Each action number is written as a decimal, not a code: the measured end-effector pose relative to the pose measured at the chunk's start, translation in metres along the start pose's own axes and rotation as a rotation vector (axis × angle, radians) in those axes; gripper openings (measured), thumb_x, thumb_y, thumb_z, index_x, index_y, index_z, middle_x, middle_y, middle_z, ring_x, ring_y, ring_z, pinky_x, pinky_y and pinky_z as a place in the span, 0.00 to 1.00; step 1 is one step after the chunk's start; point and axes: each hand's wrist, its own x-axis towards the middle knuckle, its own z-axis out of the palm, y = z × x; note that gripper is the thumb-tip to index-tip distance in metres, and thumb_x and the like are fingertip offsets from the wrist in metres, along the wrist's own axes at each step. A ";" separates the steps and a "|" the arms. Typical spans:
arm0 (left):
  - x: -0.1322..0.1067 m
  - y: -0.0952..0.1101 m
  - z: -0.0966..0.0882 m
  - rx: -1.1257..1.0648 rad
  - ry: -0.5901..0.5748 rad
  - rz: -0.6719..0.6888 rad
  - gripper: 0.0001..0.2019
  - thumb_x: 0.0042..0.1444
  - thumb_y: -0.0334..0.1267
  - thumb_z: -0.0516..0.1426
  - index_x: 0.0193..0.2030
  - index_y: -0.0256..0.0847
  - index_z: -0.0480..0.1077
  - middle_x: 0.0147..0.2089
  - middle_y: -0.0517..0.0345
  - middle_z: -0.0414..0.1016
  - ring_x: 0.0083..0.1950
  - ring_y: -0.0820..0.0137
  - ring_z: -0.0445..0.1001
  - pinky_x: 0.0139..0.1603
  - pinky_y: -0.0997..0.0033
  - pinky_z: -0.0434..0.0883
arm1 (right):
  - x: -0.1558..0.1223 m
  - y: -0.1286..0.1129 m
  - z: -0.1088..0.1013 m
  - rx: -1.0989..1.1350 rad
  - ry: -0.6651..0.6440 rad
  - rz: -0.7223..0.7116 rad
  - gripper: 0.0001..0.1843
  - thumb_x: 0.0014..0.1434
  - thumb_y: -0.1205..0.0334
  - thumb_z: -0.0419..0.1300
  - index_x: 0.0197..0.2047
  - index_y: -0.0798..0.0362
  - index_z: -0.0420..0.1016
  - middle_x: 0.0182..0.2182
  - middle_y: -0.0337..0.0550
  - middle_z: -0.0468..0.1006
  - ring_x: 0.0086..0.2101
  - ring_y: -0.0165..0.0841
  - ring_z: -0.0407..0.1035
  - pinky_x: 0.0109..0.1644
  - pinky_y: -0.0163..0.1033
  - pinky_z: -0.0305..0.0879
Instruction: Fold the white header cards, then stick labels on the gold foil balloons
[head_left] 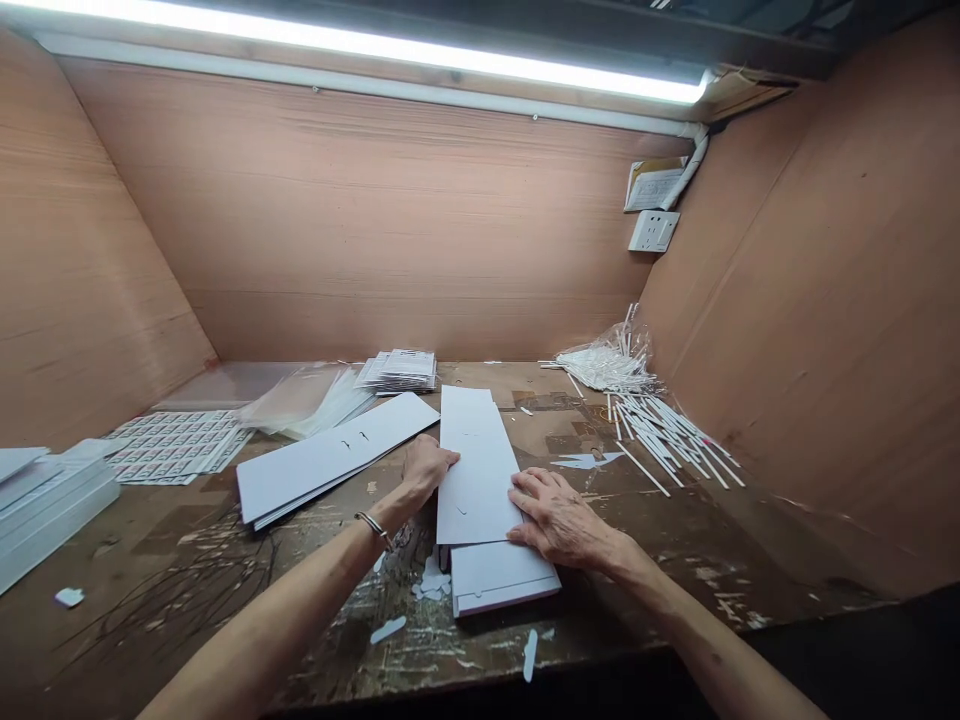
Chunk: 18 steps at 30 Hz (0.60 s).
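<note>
Bare forearms [277, 630] extend over the near edge of the bench [195, 580], a bracelet [375, 527] at the left wrist. One long white card [476, 485] lies between the hands, its near end overlapping a white stack [502, 575]. Left hand [426, 463]: thumb on the card's left edge, remaining fingers curled; grip beneath cannot be told. Right hand [559, 515]: fingers parted, resting along the right edge; whether they grip cannot be confirmed. Paper scraps [530, 655] lie near the stack. White panels [330, 460] lie overlapped near the left hand; loose white sticks [671, 440] lie farther right.
</note>
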 end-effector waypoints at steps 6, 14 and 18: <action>-0.023 0.033 0.006 -0.292 -0.069 0.167 0.08 0.39 0.38 0.57 0.24 0.36 0.63 0.21 0.65 0.63 0.20 0.78 0.61 0.21 0.78 0.57 | 0.008 0.014 0.003 0.674 0.235 0.395 0.24 0.50 0.53 0.59 0.48 0.56 0.65 0.46 0.52 0.69 0.45 0.40 0.63 0.47 0.48 0.59; -0.067 0.044 -0.001 -0.557 -0.458 0.105 0.10 0.40 0.37 0.61 0.30 0.35 0.68 0.26 0.58 0.71 0.24 0.73 0.68 0.25 0.75 0.64 | 0.030 0.018 -0.036 1.689 0.496 0.458 0.16 0.36 0.58 0.68 0.30 0.57 0.76 0.31 0.45 0.78 0.34 0.36 0.71 0.38 0.40 0.65; -0.065 0.038 -0.004 -0.533 -0.521 0.002 0.13 0.40 0.40 0.61 0.31 0.32 0.71 0.27 0.54 0.72 0.24 0.71 0.69 0.26 0.73 0.64 | 0.032 0.005 -0.026 1.719 0.534 0.545 0.11 0.33 0.62 0.69 0.24 0.57 0.76 0.27 0.44 0.78 0.30 0.35 0.70 0.34 0.37 0.65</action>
